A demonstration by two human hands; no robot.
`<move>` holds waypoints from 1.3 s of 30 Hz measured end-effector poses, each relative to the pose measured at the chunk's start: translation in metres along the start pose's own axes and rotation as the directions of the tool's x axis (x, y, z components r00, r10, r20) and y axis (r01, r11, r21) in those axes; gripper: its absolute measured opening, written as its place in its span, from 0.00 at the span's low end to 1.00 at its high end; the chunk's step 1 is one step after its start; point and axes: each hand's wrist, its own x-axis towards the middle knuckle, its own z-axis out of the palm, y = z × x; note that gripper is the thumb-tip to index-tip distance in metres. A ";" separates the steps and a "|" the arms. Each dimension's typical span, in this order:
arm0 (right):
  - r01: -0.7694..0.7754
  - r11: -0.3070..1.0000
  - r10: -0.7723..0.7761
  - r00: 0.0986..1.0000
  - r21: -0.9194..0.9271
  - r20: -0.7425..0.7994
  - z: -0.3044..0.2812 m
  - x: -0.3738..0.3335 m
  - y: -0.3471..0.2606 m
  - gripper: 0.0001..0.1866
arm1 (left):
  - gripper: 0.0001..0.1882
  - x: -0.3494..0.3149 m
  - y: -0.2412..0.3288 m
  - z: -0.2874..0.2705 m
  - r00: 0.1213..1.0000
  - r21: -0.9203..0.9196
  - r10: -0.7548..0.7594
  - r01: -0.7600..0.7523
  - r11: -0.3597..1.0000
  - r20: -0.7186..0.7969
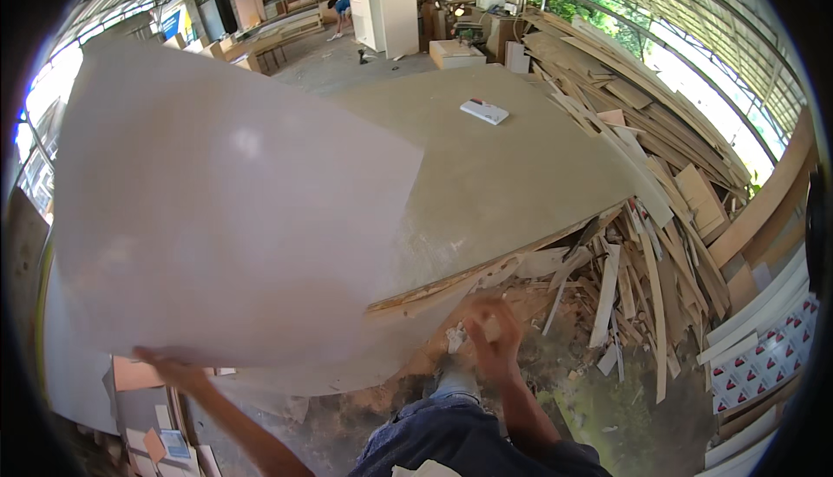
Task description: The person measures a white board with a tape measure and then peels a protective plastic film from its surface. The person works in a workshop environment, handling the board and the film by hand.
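A large, thin, pale sheet (217,217) with a slight sheen spreads over the left and middle, its near edge curving down. At that edge my left hand (178,373) grips the sheet, with the fingers partly hidden at the rim. My right hand (495,334) is off the sheet, above the floor in front of my body. Its fingers look curled but are smeared by motion, so I cannot tell whether they hold anything. Beneath the pale sheet lies a greenish-tan board (521,165) with a rough near edge. A small white box (484,112) rests on this board.
Long wood strips and offcuts (642,260) are heaped along the right side. Patterned and white panels (768,356) stand at the lower right. Scraps (165,442) lie at the lower left. Farther back are a white cabinet (388,19) and a bent-over person (340,10).
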 end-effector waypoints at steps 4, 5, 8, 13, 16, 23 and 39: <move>0.161 0.966 -0.171 0.985 0.203 0.034 0.032 0.080 -0.043 0.47 | 0.39 0.000 0.130 0.035 0.965 0.207 0.227 -0.198 0.958 -0.129; 0.117 0.958 -0.145 0.985 0.260 0.091 0.043 0.093 -0.048 0.53 | 0.35 0.006 0.140 0.048 0.953 0.157 0.281 -0.262 0.952 -0.111; -0.079 0.745 -0.129 0.957 0.663 0.259 0.094 0.105 -0.030 0.53 | 0.26 0.048 0.135 0.061 0.933 0.087 0.330 -0.344 0.935 0.146; -0.756 0.423 0.210 0.618 0.499 0.758 0.143 0.046 0.026 0.31 | 0.24 0.015 0.140 0.130 0.802 0.087 0.429 -0.505 0.859 0.415; -0.814 0.056 0.266 0.570 0.578 0.777 0.171 -0.006 0.019 0.26 | 0.28 0.040 0.114 0.155 0.681 0.389 0.526 -0.727 0.566 0.509; -0.694 -0.423 0.402 0.433 0.583 0.807 0.187 -0.049 0.064 0.22 | 0.45 -0.046 0.018 0.152 0.309 0.213 0.359 -0.935 0.284 0.881; -0.636 -0.381 0.659 0.322 0.671 0.680 0.155 -0.105 0.093 0.22 | 0.09 -0.199 -0.061 -0.113 0.521 0.144 -0.750 0.775 0.616 0.408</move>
